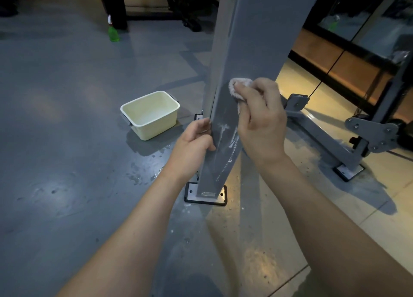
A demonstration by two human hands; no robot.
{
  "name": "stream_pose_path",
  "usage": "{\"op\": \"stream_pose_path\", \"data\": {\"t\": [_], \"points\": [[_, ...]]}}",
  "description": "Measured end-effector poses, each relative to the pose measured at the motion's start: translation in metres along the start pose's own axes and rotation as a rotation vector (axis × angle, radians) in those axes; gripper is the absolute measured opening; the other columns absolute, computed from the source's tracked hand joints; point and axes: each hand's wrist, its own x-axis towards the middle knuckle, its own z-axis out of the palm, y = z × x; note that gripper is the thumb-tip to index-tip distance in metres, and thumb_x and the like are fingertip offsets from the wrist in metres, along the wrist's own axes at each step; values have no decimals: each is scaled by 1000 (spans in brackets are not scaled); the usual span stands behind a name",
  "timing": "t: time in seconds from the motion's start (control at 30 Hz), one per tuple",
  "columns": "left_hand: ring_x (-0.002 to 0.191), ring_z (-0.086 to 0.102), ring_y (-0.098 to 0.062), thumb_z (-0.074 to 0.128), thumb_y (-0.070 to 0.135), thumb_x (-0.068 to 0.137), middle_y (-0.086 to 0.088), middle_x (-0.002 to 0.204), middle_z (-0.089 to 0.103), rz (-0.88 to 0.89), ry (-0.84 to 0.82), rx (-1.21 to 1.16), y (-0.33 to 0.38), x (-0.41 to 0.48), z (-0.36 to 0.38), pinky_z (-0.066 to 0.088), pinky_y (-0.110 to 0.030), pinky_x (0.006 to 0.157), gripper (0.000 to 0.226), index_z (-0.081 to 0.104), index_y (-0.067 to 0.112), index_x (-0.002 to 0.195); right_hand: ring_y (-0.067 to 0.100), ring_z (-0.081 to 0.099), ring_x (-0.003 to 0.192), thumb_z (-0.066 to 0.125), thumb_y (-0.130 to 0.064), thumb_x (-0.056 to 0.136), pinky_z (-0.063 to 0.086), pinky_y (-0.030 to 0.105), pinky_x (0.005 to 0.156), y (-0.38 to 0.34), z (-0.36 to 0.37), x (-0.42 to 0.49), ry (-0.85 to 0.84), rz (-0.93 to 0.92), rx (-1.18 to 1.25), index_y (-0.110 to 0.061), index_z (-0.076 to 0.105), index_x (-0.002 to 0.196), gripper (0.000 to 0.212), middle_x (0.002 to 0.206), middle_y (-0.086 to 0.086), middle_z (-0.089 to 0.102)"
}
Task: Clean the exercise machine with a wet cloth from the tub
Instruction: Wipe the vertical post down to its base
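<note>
Exercise machine [252, 39] is showing wet streaks; right hand [261, 122] is holding cloth [239, 85] against it, left hand [194, 140] gripping its edge (tub [149, 114] at nine o'clock); upper frame apparently remaining.

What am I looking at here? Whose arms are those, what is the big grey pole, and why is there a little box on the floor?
The camera sits on a person's head, so you see their own two arms reaching forward. The grey post is one leg of an exercise machine, and it stands on the floor. The right hand holds a pale cloth and presses it against the post to wipe it. White streaks show just below. The left hand grips the post's edge. The little box is a cream tub on the floor, left of the post. I cannot tell if it holds water. Wet splashes lie near it. Farther back stands a green spray bottle.
</note>
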Motion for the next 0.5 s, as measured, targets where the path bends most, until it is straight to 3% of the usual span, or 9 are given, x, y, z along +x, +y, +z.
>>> {"op": "stream_pose_path", "data": {"t": [0.23, 0.4, 0.5], "points": [[121, 61, 0, 55, 16, 63, 15, 126, 68, 1, 4, 2, 0, -3, 2, 45, -23, 95, 71, 61, 24, 133, 29, 54, 84, 66, 6, 83, 49, 38, 72, 4, 9, -42, -219, -63, -150, -21, 74, 111, 39, 111, 0, 66], [119, 62, 2, 54, 18, 63, 19, 124, 68, -9, 13, 9, 2, -5, 3, 45, -27, 102, 71, 62, 26, 133, 31, 48, 97, 62, -9, 98, 46, 38, 85, 0, -2, -9, -55, -32, -173, -20, 72, 119, 25, 115, 6, 62], [118, 63, 1, 55, 20, 65, 21, 119, 70, -24, 31, 0, 4, -4, 4, 45, -33, 110, 66, 64, 29, 130, 33, 49, 105, 53, -11, 100, 48, 37, 82, -1, -3, -3, -28, 53, -173, -20, 66, 127, 32, 125, 9, 41]]}}
